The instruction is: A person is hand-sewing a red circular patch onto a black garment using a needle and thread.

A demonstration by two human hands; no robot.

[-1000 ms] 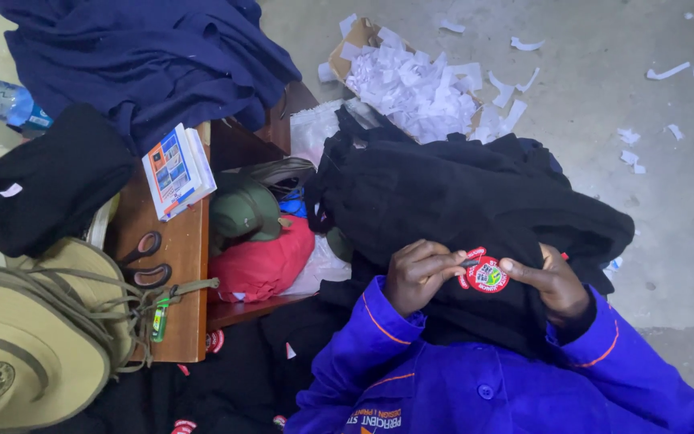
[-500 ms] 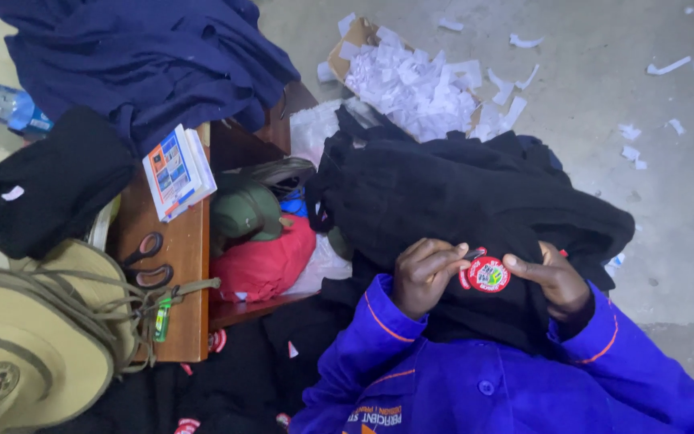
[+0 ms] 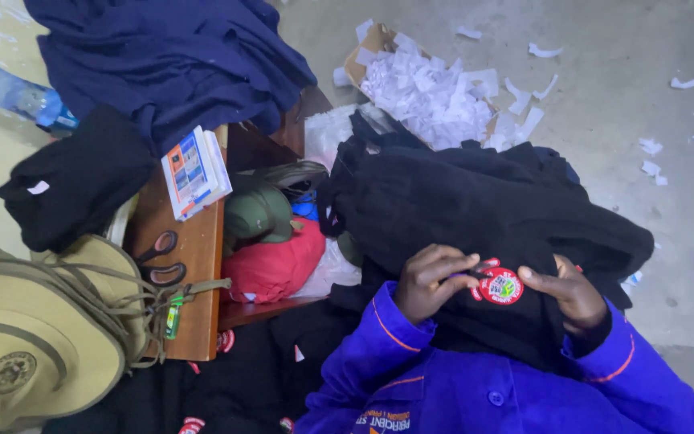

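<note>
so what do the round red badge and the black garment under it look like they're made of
The round red badge looks like embroidered cloth: matte, with a stitched-looking rim, though the detail is too small to be sure. The black garment looks like soft, thick knit or fleece: dull, light-absorbing, folding in heavy rounded creases.

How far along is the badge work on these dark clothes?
Done, it seems: dark garments at the bottom already show red badges. In hand: the left hand and right hand press a round red badge onto the black garment. Left: I cannot tell whether it is fixed; the navy pile shows no badge.
</note>
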